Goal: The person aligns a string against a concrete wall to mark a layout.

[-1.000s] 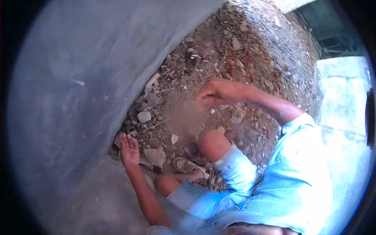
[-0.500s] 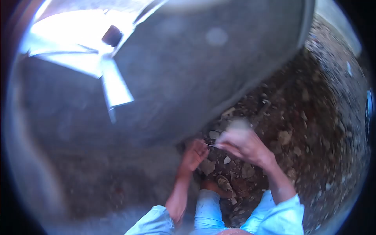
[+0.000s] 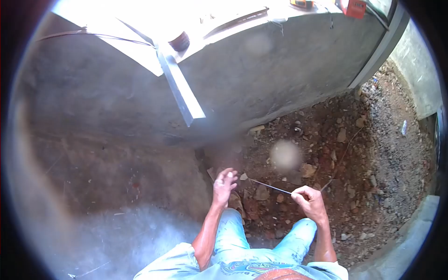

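Note:
My right hand [image 3: 310, 202] is closed, with thumb and fingers pinching a thin, straight wire [image 3: 270, 187]. The wire points left from my fingers, and its far end stops a little short of my left hand [image 3: 225, 185]. That hand is raised in front of my left knee with its fingers apart and nothing visible in them. A thin brown strand [image 3: 344, 156] runs up and right from behind my right hand, over the soil. Both hands are above the rubble ground [image 3: 261, 205].
A metal angle bar [image 3: 181, 88] juts toward me from the bright ledge atop the grey wall [image 3: 280, 65]. A dark brown round object [image 3: 179, 42], a yellow-and-black item [image 3: 302, 3] and a red box [image 3: 353, 8] are up there. Smooth concrete floor [image 3: 116, 172] lies left.
My hands have moved apart; the right one went right and down, drawing the wire away from the left. My left fingers have spread. The view has shifted, bringing more of the ledge in.

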Demonstrator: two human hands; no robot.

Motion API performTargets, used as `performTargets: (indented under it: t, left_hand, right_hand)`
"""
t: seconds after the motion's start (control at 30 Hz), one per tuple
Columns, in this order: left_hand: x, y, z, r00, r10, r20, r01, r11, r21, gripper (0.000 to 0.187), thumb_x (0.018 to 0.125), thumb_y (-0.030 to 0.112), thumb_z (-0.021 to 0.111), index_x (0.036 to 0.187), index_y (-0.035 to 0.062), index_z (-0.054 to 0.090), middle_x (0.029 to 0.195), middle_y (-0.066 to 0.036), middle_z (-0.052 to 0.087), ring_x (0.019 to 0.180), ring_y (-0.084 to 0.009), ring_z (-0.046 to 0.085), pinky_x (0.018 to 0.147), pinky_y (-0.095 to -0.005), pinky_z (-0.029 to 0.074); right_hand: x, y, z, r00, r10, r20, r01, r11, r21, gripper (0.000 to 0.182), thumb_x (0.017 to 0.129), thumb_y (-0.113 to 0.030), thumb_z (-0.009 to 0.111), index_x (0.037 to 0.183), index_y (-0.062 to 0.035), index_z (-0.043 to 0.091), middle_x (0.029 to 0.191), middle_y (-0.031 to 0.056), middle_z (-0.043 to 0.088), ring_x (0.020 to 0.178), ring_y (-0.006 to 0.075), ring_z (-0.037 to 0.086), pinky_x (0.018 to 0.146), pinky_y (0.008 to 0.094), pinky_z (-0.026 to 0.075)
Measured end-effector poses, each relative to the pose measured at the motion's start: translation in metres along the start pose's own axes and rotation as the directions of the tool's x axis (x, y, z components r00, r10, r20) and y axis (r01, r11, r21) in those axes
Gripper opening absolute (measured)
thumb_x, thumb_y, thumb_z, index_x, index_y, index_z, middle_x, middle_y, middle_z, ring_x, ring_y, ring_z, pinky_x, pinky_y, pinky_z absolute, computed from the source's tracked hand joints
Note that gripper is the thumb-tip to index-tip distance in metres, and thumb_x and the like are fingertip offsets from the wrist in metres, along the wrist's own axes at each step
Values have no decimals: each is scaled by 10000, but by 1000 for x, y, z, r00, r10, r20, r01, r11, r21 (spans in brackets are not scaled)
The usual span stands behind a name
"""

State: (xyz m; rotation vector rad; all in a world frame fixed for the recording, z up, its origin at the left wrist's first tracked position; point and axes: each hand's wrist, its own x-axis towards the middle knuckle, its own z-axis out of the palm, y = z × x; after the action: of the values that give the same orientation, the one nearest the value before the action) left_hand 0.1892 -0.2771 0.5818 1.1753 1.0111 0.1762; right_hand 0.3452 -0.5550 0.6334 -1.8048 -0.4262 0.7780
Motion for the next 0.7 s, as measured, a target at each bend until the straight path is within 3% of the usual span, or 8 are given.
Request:
performTargets:
  t: [0.17, 0.3, 0.37, 0.43, 0.53, 0.57, 0.67, 0.7]
  left_hand:
    - [-73, 55, 68, 912, 344, 222, -385, 905, 182, 382, 967, 264, 616, 1272, 41, 559, 1189, -49, 625, 1110, -136, 566, 954, -272, 444]
    - [-64, 114, 39, 983, 170, -67, -181, 865, -469, 370, 1010, 356, 517, 1256, 81, 541, 1157, -43, 626, 1028, -142, 588, 932, -342, 468]
    - [-44, 127, 13, 973, 227, -46, -229, 916, -330, 432, 1009, 383, 514, 1302, 66, 507, 1207, -76, 609, 1129, -181, 560, 973, -392, 447]
    - [-43, 144, 17, 955, 263, 140, -276, 957, 86, 423, 1005, 331, 534, 1293, 22, 526, 1232, -95, 605, 1154, -179, 560, 1015, -349, 428]
    - [-57, 146, 84, 824, 373, 427, -501, 832, 240, 456, 957, 258, 610, 1325, 4, 524, 1297, -124, 584, 1220, -226, 540, 1058, -361, 399]
    - [-65, 150, 116, 733, 435, 522, -656, 654, 377, 479, 930, 214, 637, 1341, 4, 512, 1308, -156, 578, 1221, -269, 544, 1063, -373, 399]
    - [-97, 147, 226, 652, 315, 689, -670, 666, 329, 427, 933, 168, 622, 1321, 14, 537, 1280, -177, 584, 1201, -291, 554, 1043, -366, 413]
    - [-105, 141, 264, 563, 308, 767, -705, 663, 251, 353, 951, 151, 602, 1269, 2, 574, 1106, -131, 655, 1041, -218, 626, 928, -328, 483]
  right_hand:
    - [-30, -112, -43, 991, -127, 48, 136, 899, -417, 109, 810, -126, 732, 873, -45, 694, 824, 106, 672, 759, 252, 672, 676, 343, 530]
    - [-43, -151, -71, 978, -148, -148, 41, 829, -558, 127, 787, -106, 741, 873, -41, 674, 827, 100, 672, 768, 258, 672, 680, 351, 532]
    - [-50, -162, -83, 960, -225, -165, 66, 758, -649, 103, 794, -55, 732, 867, -17, 669, 786, 96, 649, 688, 221, 638, 630, 326, 501]
    - [-53, -173, -99, 942, -311, -124, 144, 710, -690, 90, 798, -105, 726, 848, -63, 665, 807, 72, 657, 731, 229, 648, 634, 341, 516]
    - [-48, -178, -139, 893, -450, -22, 255, 544, -800, 87, 806, -165, 712, 842, -112, 653, 803, 41, 634, 732, 212, 638, 615, 336, 523]
    - [-44, -181, -153, 887, -462, 9, 258, 478, -840, 86, 811, -192, 703, 841, -135, 646, 796, 26, 619, 727, 203, 630, 603, 331, 524]
    - [-33, -171, -208, 791, -610, 51, 380, 424, -822, 74, 817, -216, 690, 843, -161, 648, 748, 7, 564, 688, 189, 606, 570, 316, 509]
    - [-32, -170, -243, 772, -632, 71, 400, 395, -827, 71, 817, -220, 690, 843, -168, 651, 740, 5, 557, 687, 188, 606, 567, 317, 507]
